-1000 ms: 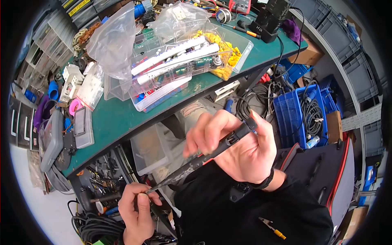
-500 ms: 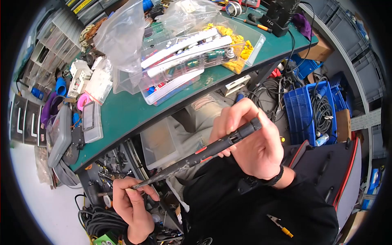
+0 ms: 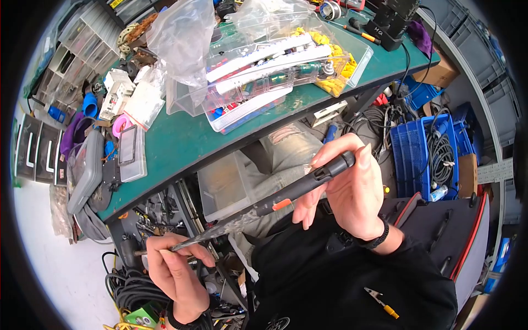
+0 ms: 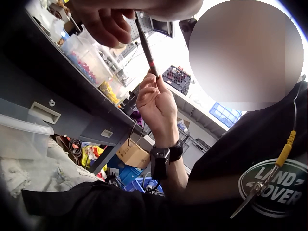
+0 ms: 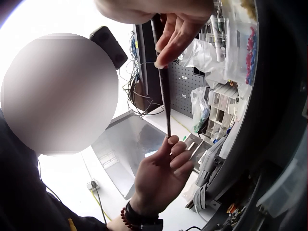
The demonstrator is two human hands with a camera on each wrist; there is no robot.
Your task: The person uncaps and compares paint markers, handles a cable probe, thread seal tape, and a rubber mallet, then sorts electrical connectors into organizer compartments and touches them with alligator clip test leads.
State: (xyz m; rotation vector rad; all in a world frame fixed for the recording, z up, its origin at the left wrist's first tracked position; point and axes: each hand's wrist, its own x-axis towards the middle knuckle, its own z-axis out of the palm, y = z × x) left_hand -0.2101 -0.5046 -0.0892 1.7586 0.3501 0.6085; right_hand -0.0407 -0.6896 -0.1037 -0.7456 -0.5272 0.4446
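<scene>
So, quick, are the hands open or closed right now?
Left hand: closed, pinching the dark stick at its thin end.
Right hand: closed, fingertips holding the thick end.

From my head view, I see a green-topped table (image 3: 176,151) carrying clear plastic boxes (image 3: 258,104), a pink ring (image 3: 120,126), a grey case (image 3: 87,173) at its left edge, and a black block (image 3: 391,23) beside an orange-and-black tool (image 3: 363,35).

Head view: extreme tip of dark tool (image 3: 264,207), 7–8 o'clock, hidden at left hand (image 3: 179,275). Black stand (image 3: 391,25), 1 o'clock, top-edge cropped. Shirt print (image 3: 278,323), 6 o'clock, bottom-edge cropped, illegible.
</scene>
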